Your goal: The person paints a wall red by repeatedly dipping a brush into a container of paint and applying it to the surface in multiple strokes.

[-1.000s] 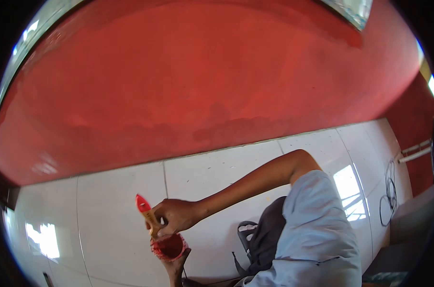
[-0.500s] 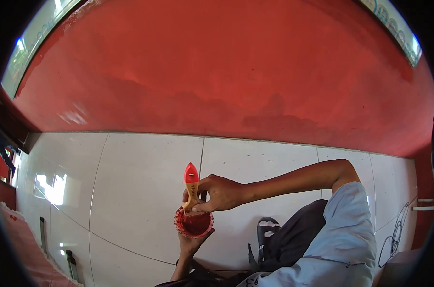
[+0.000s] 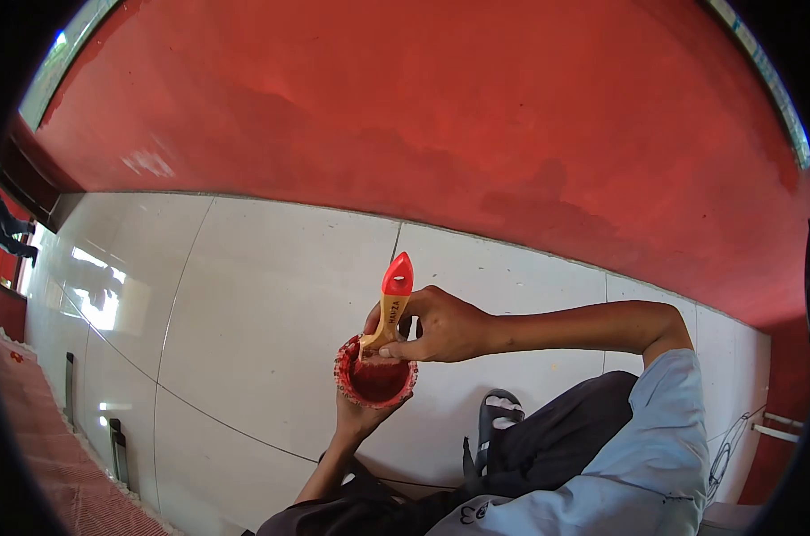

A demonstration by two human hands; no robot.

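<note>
My right hand (image 3: 440,327) is closed on a paintbrush (image 3: 392,308) with a yellow handle and a red tip. The handle points up, and the bristle end is down inside a small round cup (image 3: 375,404) with red paint inside and a rough, paint-crusted rim. Under and around that cup is my left hand (image 3: 358,416), its fingers wrapped on the sides and partly hidden by it. How much of the bristles is in the paint cannot be made out.
A red wall (image 3: 423,107) with darker patches rises in front of the white tiled floor (image 3: 253,295). Pink cloth (image 3: 47,447) lies at the lower left. Far left, a person's legs (image 3: 10,230) show. A cable (image 3: 722,456) lies at the right.
The view has tilted and shifted, so the wall edge now slopes down to the right. Both hands, the cup and the brush appear higher and slightly right; the brush is still at the cup.
</note>
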